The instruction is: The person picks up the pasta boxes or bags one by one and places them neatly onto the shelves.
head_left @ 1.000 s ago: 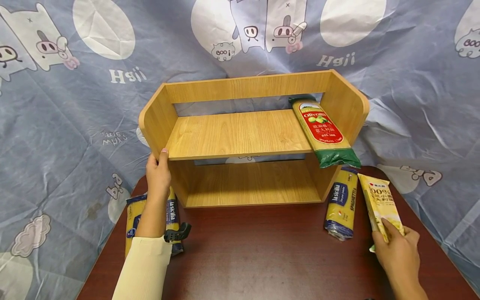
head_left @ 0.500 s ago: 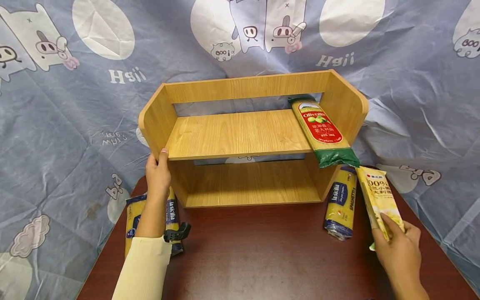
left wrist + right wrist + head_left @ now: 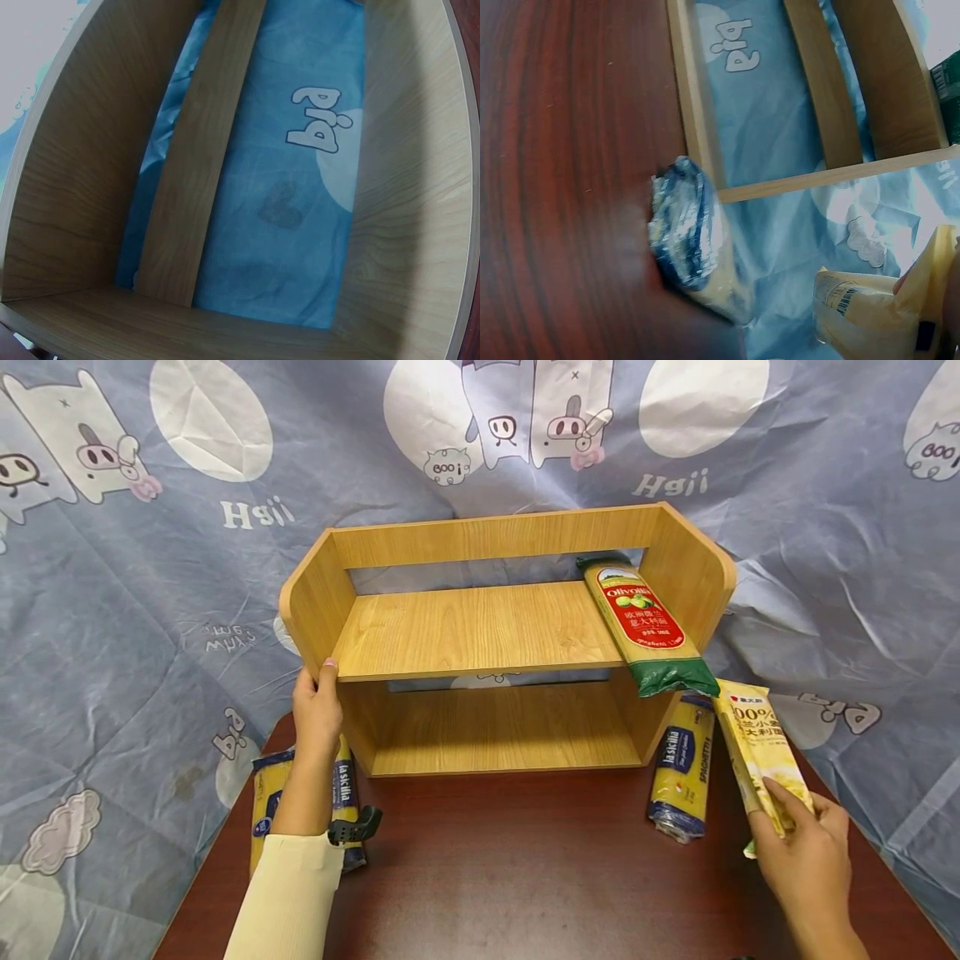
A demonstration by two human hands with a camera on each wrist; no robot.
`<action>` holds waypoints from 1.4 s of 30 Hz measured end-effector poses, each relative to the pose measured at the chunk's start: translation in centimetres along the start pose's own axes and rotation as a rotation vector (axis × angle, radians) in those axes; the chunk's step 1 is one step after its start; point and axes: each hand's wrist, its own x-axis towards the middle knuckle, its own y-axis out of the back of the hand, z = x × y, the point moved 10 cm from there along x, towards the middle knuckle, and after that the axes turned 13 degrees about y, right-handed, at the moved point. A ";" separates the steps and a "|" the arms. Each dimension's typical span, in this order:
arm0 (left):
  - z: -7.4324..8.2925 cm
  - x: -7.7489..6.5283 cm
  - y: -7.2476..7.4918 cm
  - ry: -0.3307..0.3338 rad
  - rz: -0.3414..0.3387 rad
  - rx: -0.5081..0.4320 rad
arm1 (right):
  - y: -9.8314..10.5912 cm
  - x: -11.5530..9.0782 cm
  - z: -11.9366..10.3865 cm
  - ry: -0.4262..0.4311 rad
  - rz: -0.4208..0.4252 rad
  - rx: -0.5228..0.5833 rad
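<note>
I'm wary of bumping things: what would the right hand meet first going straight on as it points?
The yellow packet in the right hand would probably meet the green end of the red-labelled packet overhanging the shelf; depth is unclear, so it might pass alongside.

A yellow printed packet (image 3: 761, 745) slants in the right hand (image 3: 808, 853); the two-tier wooden shelf (image 3: 472, 627), gripped by the left hand (image 3: 316, 717), stands upright on the counter (image 3: 510, 860).

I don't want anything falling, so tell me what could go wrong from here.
The red-labelled pack overhangs the front edge of the wooden shelf, so a bump could tip it off. The yellow packet in the right hand might catch it, or knock the nearby la sicilia pack.
</note>
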 end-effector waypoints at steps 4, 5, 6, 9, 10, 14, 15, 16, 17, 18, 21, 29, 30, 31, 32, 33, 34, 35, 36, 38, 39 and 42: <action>0.2 0.0 0.0 -0.011 0.004 0.002 | 0.7 0.4 -0.9 0.036 0.047 0.023; 0.2 0.0 0.1 -0.014 0.008 0.003 | 0.9 0.5 -1.2 0.045 0.058 0.029; 0.2 0.0 0.1 -0.016 0.008 0.003 | 1.1 0.5 -1.4 0.051 0.069 0.034; 0.2 0.0 0.0 -0.016 0.005 0.003 | 1.6 0.7 -1.9 0.055 0.093 0.050; 0.1 0.1 0.0 -0.014 0.003 0.001 | 1.8 0.8 -2.2 0.057 0.101 0.055; -0.1 0.1 0.0 -0.003 -0.001 0.005 | 2.7 0.9 -3.2 0.074 0.138 0.085; -0.2 0.1 0.0 -0.003 0.000 0.005 | 2.9 1.0 -3.5 0.082 0.150 0.094; -0.2 0.1 0.0 -0.001 0.002 0.009 | 3.2 1.1 -3.7 0.087 0.163 0.103; -0.2 0.1 0.0 -0.001 0.002 0.011 | 3.4 1.1 -4.0 0.093 0.176 0.111; -0.2 0.1 0.0 0.000 0.002 0.010 | 3.6 1.2 -4.2 0.096 0.186 0.120; -0.2 0.0 0.0 -0.001 0.003 0.008 | 4.3 1.6 -4.9 0.103 0.213 0.133; 0.1 0.0 0.0 -0.006 -0.005 0.005 | 6.0 2.8 -6.9 0.139 0.263 0.150; 0.1 -0.1 0.0 -0.006 -0.003 0.007 | 6.2 3.0 -7.1 0.146 0.271 0.151; 0.1 0.0 0.0 -0.007 -0.002 0.008 | 6.4 3.1 -7.3 0.149 0.278 0.155; 0.1 -0.1 0.0 -0.006 -0.002 0.008 | 6.6 3.2 -7.6 0.154 0.289 0.162; 0.1 -0.1 0.0 -0.006 -0.003 0.009 | 6.8 3.4 -7.8 0.162 0.299 0.168; 0.1 -0.1 0.0 -0.007 -0.002 0.010 | 7.0 3.5 -8.1 0.162 0.304 0.171; 0.1 -0.1 0.0 -0.007 -0.002 0.011 | 7.2 3.6 -8.3 0.162 0.310 0.176; 0.1 -0.1 0.0 -0.008 -0.003 0.011 | 7.4 3.7 -8.6 0.163 0.315 0.178; 0.2 -0.1 0.0 -0.006 -0.005 0.011 | 7.7 3.8 -9.0 0.163 0.324 0.184; 0.2 -0.1 0.0 -0.006 -0.005 0.013 | 7.9 3.9 -9.1 0.164 0.327 0.184; 0.2 -0.1 0.0 -0.006 -0.006 0.012 | 8.4 4.2 -9.6 0.173 0.342 0.188</action>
